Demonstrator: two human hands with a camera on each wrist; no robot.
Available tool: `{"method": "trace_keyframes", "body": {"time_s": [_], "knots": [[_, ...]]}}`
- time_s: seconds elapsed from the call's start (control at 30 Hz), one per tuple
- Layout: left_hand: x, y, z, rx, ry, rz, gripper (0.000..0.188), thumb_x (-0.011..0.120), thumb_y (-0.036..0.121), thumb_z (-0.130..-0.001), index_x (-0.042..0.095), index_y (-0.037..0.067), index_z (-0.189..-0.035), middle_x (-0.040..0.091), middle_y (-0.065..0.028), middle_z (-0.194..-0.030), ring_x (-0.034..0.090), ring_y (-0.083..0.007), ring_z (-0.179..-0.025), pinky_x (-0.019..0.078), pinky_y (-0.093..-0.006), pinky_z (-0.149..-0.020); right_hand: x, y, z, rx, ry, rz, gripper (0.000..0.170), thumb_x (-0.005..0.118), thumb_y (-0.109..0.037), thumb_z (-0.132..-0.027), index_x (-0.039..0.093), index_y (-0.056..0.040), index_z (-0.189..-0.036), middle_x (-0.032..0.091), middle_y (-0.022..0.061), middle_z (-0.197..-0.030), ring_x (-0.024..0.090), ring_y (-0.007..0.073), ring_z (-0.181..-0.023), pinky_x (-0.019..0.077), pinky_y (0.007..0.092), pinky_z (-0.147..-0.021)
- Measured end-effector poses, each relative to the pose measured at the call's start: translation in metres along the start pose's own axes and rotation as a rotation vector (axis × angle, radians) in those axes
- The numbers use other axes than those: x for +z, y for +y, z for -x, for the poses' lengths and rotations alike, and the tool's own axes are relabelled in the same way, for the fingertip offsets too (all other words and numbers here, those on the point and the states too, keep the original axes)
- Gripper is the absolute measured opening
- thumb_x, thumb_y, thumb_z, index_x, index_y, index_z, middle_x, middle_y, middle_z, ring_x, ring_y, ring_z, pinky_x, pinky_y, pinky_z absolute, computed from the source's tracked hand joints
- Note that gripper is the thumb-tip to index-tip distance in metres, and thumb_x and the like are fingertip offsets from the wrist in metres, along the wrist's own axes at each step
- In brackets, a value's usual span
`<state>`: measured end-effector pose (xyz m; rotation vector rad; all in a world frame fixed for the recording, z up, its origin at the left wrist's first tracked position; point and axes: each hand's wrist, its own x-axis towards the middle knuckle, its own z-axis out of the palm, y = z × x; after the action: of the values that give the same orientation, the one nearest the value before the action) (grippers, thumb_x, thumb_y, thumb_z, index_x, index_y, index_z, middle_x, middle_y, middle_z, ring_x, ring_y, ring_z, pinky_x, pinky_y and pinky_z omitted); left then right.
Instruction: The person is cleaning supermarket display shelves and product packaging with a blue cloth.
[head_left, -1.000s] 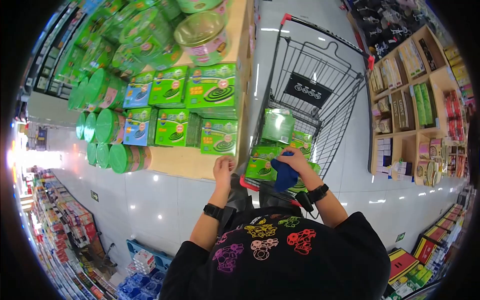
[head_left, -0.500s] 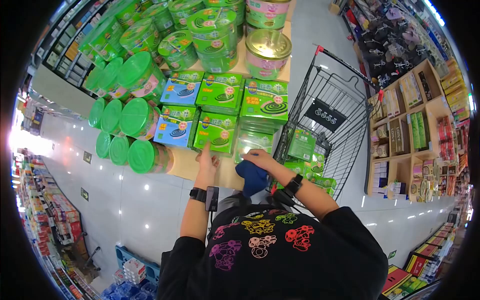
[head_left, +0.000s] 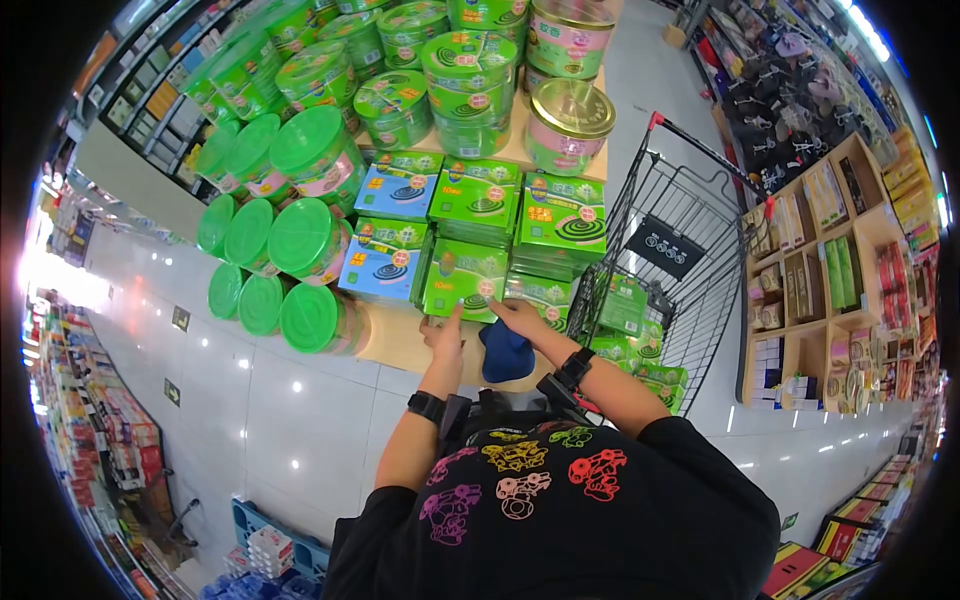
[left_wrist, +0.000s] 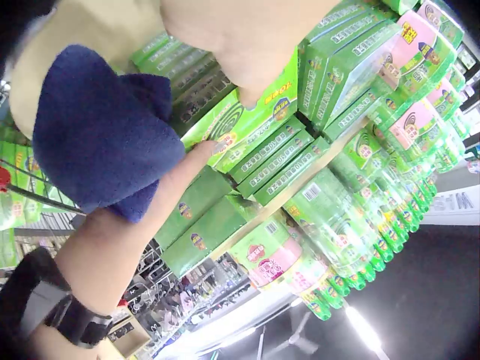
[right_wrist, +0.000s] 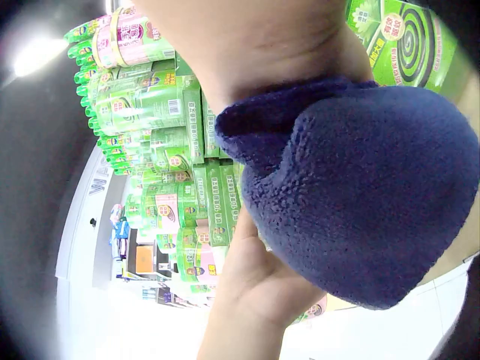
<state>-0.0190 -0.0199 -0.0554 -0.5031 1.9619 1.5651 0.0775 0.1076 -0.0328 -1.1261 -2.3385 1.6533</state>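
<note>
Head view places the work at the near edge of a tiered wooden display stand [head_left: 392, 346], where a green box [head_left: 465, 280] with a coil printed on it is being handled by both hands. By the left hand [head_left: 443, 338], the near edge of this box is gripped, the thumb laid against it and the fingers curled. By the right hand [head_left: 520, 316], a dark blue cloth [head_left: 507, 354] is held bunched, and the box's near right corner is touched by the same fingers; the cloth is left hanging below them. Whether the box is lifted clear of what lies beneath cannot be told.

The box is flanked on its left by a stack of blue boxes [head_left: 384, 258] and on its right by another green box [head_left: 541, 290], which is partly hidden by the right hand. Farther left, green-lidded tubs [head_left: 308, 318] are laid with their lids facing outward. Behind the boxes, a gold-lidded tin [head_left: 571, 108] is stood among round containers. To the right of the stand, green packs [head_left: 622, 304] are carried in a black wire shopping cart [head_left: 664, 246].
</note>
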Motion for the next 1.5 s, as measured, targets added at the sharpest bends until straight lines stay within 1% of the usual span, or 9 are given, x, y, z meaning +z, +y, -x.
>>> {"method": "trace_keyframes", "body": {"time_s": [0.23,0.33,0.43,0.73,0.87,1.13,1.27,1.33,1.5], "knots": [[-0.009,-0.012,0.013,0.107,-0.074,0.071,0.091,0.078,0.03,-0.066,0.022,0.004,-0.133,0.025,-0.0174,-0.128,0.045,-0.0268,-0.104,0.0476,-0.0358,-0.074,-0.003,0.016,0.016,-0.073,-0.011,-0.193,0.04,0.06,-0.042,-0.08,0.067,-0.0019,-0.082,0.062,0.0137,-0.075,0.059,0.0256,-0.069,0.0451,0.0332,-0.065],[-0.006,-0.022,0.021,0.442,0.176,-0.062,0.091,0.077,0.029,-0.068,0.02,0.0,-0.133,0.033,-0.0194,-0.126,0.048,-0.025,-0.101,0.046,-0.0334,-0.079,-0.006,0.024,0.025,-0.184,0.044,-0.279,0.032,0.065,-0.033,-0.077,0.065,-0.0007,-0.079,0.06,0.0126,-0.077,0.056,0.0233,-0.068,0.0443,0.0315,-0.064],[-0.011,-0.021,0.029,0.556,-0.007,0.045,0.084,0.071,0.029,-0.075,0.02,-0.002,-0.134,0.048,-0.02,-0.116,0.052,-0.024,-0.098,0.0447,-0.0305,-0.081,-0.018,0.023,0.039,-0.285,0.116,-0.202,0.027,0.069,-0.025,-0.075,0.06,0.0012,-0.072,0.056,0.009,-0.073,0.053,0.0182,-0.069,0.0417,0.0293,-0.065],[0.009,0.009,0.103,0.006,-0.636,0.335,0.055,0.045,0.046,-0.091,0.051,-0.004,-0.113,0.058,-0.0132,-0.107,0.057,-0.0187,-0.096,0.0483,-0.0315,-0.079,-0.103,-0.026,0.116,-0.505,0.104,0.016,0.025,0.074,-0.016,-0.067,0.056,-0.0002,-0.072,0.053,0.0091,-0.073,0.053,0.02,-0.071,0.0414,0.0297,-0.068],[0.038,0.017,0.131,0.028,-0.705,0.344,0.051,0.036,0.044,-0.094,0.048,-0.001,-0.115,0.059,-0.012,-0.105,0.06,-0.0196,-0.09,0.0511,-0.0348,-0.077,-0.152,-0.039,0.138,-0.616,0.022,-0.025,0.022,0.074,-0.014,-0.066,0.058,-0.002,-0.075,0.055,0.0075,-0.076,0.055,0.019,-0.074,0.0421,0.0288,-0.07],[0.091,0.034,0.178,-0.032,-1.131,0.425,0.046,0.027,0.042,-0.097,0.046,0.008,-0.121,0.058,-0.0105,-0.107,0.06,-0.0209,-0.093,0.0521,-0.0342,-0.078,-0.251,-0.06,0.186,-0.51,0.339,-0.816,0.028,0.049,-0.031,-0.092,0.055,-0.0042,-0.093,0.052,0.0036,-0.097,0.052,0.0124,-0.09,0.041,0.0261,-0.081],[0.135,0.04,0.235,0.058,-1.381,0.429,0.045,0.034,0.041,-0.096,0.041,0.008,-0.125,0.053,-0.0092,-0.114,0.056,-0.0217,-0.099,0.0481,-0.0361,-0.087,-0.252,-0.075,0.195,-0.87,0.561,-0.381,0.041,0.057,-0.038,-0.085,0.053,-0.0031,-0.108,0.05,0.0094,-0.112,0.047,0.0188,-0.107,0.0348,0.0323,-0.095],[0.142,0.043,0.253,0.065,-1.442,0.452,0.045,0.034,0.041,-0.095,0.041,0.008,-0.126,0.052,-0.0094,-0.115,0.056,-0.0217,-0.1,0.0477,-0.0362,-0.087,-0.233,-0.081,0.201,-0.883,0.451,-0.577,0.048,0.066,-0.027,-0.077,0.05,-0.0051,-0.116,0.049,0.0113,-0.115,0.046,0.0245,-0.111,0.0342,0.0375,-0.096],[0.145,0.046,0.265,0.086,-1.531,0.487,0.045,0.035,0.04,-0.095,0.04,0.008,-0.126,0.051,-0.0098,-0.117,0.054,-0.0218,-0.103,0.0466,-0.0365,-0.089,-0.236,-0.066,0.212,-0.896,0.511,-0.125,0.053,0.067,-0.021,-0.071,0.049,-0.0065,-0.119,0.048,0.0156,-0.117,0.047,0.0294,-0.11,0.0369,0.0389,-0.093]]}}
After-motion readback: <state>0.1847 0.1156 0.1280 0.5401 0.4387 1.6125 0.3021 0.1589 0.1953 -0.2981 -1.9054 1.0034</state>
